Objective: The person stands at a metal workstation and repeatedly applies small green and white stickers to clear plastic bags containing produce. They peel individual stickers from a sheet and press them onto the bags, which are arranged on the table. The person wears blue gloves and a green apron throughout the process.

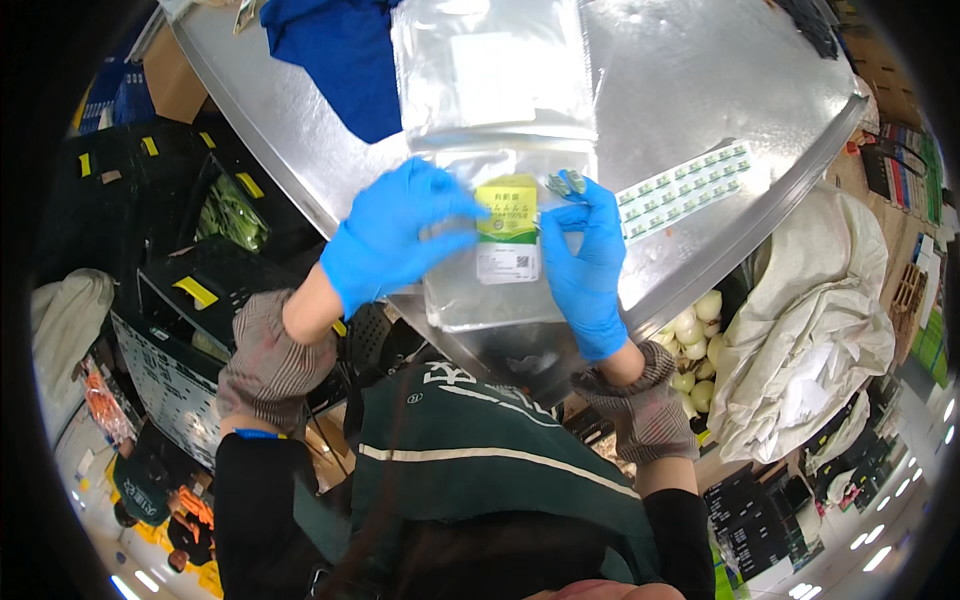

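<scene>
- Your left hand (395,235), in a blue glove, lies flat with spread fingers on the clear plastic bag (490,290), pressing it to the steel table (700,90).
- Your right hand (588,265), also gloved, pinches the bag's right edge just beside the yellow-and-green label (507,212); the label sits between your hands.
- Small green-and-white sticker (566,182) at your right fingertips; whether it is gripped, you cannot tell.
- More clear bags (490,70) stacked just beyond your hands.
- Sticker sheet (685,190) right of your right hand.
- Blue cloth (340,55) beyond your left hand.
- White onions (695,345) below the table edge, near your right wrist.
</scene>
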